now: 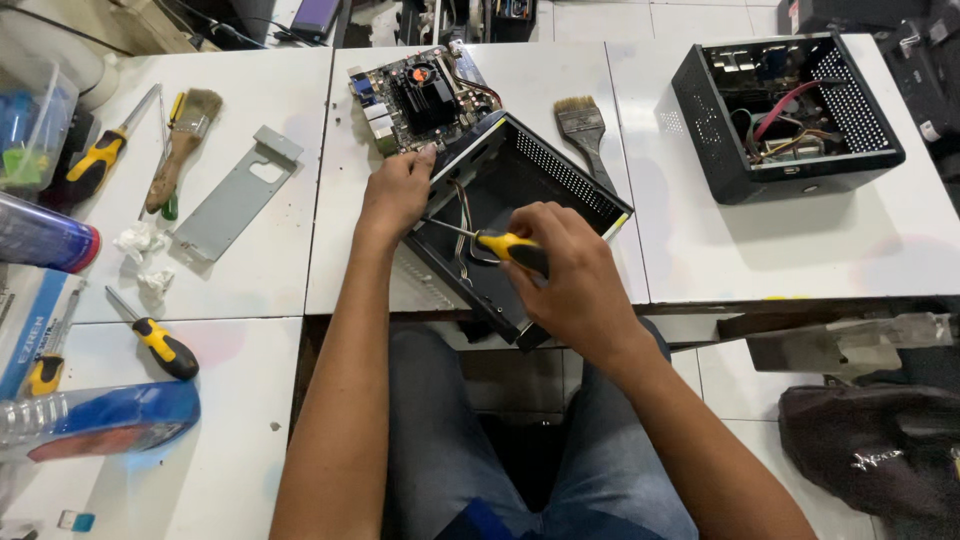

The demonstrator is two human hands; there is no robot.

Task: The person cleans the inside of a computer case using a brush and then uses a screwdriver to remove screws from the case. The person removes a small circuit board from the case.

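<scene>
One yellow-handled screwdriver clamped in right hand, tip inside tilted black case at table edge. Left hand fingers curled over case rim. Second black case well apart. Two brushes, circuit board behind.

Two black computer cases: one near centre, one far right. One circuit board. Two paintbrushes. Four yellow-handled screwdrivers. One metal bracket. Two hands.
</scene>
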